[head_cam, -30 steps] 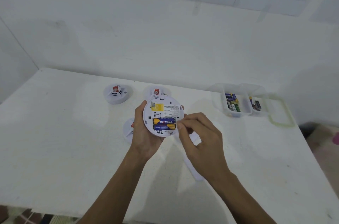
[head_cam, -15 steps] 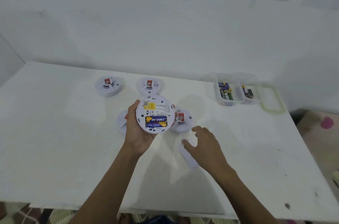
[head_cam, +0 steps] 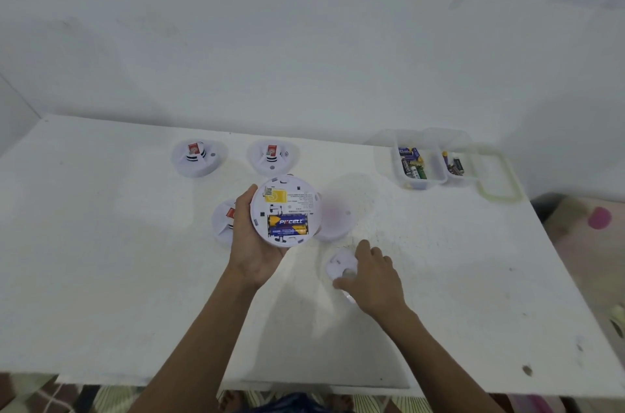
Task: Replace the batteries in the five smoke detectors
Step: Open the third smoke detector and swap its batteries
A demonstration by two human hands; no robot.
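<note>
Nearest you, your right hand point(head_cam: 370, 280) reaches down onto a small white plastic cover piece point(head_cam: 341, 265) lying on the white worktop point(head_cam: 101, 277); your fingers curl over its near edge, touching it, but you have not clearly lifted it, and whether the grip is closed around it cannot be told. It looks like the battery door for the unit you are holding.

Just beyond, your left hand point(head_cam: 252, 240) grips a round white plastic smoke detector point(head_cam: 285, 209) by its rim, back side up. Its bay is open and two blue and yellow batteries point(head_cam: 288, 225) sit inside side by side, so this unit seems loaded and lacks only its cover.

Behind that hand, a second white detector point(head_cam: 223, 223) rests on the worktop, partly hidden. Just right of the held unit lies a blurred white round shape point(head_cam: 345, 209), probably another detector. Farther back, two more white detectors point(head_cam: 198, 157) point(head_cam: 272, 155) stand with their red-tagged fronts up and look untouched.

At the far right, two clear plastic tubs point(head_cam: 417, 167) point(head_cam: 455, 165) hold loose batteries, with a pale green-rimmed lid point(head_cam: 497, 176) beside them.

By the look of things you are early on: one detector nearly done, four left, though their bays are not visible
</note>
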